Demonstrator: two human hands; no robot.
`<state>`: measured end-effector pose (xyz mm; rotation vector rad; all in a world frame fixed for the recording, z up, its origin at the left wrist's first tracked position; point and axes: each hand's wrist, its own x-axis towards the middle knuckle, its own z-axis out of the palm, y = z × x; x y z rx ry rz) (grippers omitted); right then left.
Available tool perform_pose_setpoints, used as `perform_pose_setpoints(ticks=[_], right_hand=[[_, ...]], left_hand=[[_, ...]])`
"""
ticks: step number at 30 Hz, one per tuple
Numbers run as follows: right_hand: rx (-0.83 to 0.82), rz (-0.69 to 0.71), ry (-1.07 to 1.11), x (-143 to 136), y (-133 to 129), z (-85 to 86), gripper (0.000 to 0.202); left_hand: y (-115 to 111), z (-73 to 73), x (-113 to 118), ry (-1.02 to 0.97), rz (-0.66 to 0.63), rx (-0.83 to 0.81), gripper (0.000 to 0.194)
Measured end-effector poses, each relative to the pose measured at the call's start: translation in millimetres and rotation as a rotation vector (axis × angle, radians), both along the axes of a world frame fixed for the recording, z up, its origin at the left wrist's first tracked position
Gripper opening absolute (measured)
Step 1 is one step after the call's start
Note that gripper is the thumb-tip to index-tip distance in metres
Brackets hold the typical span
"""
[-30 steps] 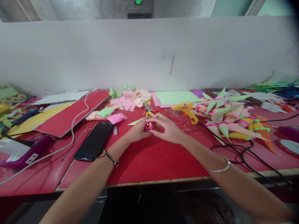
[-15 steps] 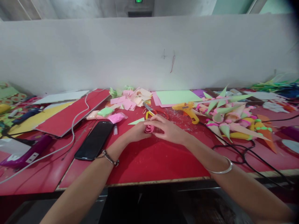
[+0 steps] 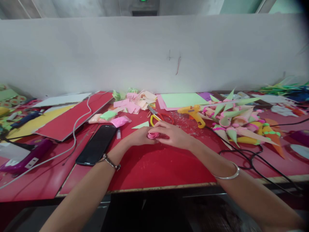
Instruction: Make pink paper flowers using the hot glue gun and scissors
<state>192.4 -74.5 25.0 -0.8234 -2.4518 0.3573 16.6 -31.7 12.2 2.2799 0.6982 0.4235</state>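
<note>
A small pink coil, looking like rolled paper, sits between my two hands above the red table. My left hand grips it from the left, its fingertips partly hidden. From the right, my right hand has its fingers curled over and against the same coil. Scissors with yellow and red handles lie just beyond my fingers. A pale green paper triangle rests behind my left hand.
A black phone lies left of my hands. Paper scraps and clay packets are behind. On the right are a yellow glue gun, its black cable and several paper cones.
The pink coil has tilted and moved slightly left between my fingers. Both hands have shifted a little, still around it.
</note>
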Motion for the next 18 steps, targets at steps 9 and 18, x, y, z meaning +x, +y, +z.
perform_pose_setpoints(ticks=[9, 18], right_hand=[[0.083, 0.093, -0.175, -5.7, -1.8, -0.9, 0.030], [-0.035, 0.147, -0.097, -7.7, -2.7, -0.6, 0.021]], left_hand=[[5.7, -1.9, -6.6, 0.028, -0.179, -0.090, 0.013], [5.5, -1.7, -6.9, 0.064, -0.196, -0.229, 0.018]])
